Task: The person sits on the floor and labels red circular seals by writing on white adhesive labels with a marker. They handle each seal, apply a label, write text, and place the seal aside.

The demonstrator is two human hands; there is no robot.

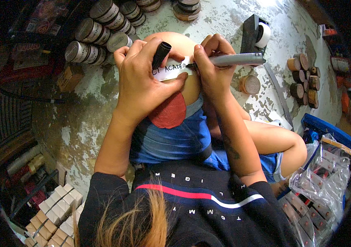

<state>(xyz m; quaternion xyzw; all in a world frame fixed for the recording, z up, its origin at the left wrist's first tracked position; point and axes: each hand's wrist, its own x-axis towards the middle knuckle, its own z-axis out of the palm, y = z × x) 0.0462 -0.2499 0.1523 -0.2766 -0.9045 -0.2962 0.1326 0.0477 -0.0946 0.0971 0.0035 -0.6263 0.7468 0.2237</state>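
My left hand (pixel 142 80) is closed, with thumb and fingers on a white label strip (pixel 171 71) that carries black handwriting. A black marker cap (pixel 161 54) also sticks up between its fingers. My right hand (pixel 214 68) grips a grey marker (pixel 237 59) whose tip meets the right end of the strip. Just below my left thumb is a round red disc-shaped thing (pixel 169 112), partly covered by the hand. Whether the strip is fixed to it, I cannot tell. Both hands are over my bent knee (pixel 171 38).
Stacked round rolls with white labels (pixel 85 52) stand at the far left. A black tape dispenser (pixel 254 35), a single tan roll (pixel 250 84) and several brown rolls (pixel 305 80) are on the floor to the right. Banded boxes (pixel 58 206) are lower left, a plastic-covered blue crate (pixel 323 127) lower right.
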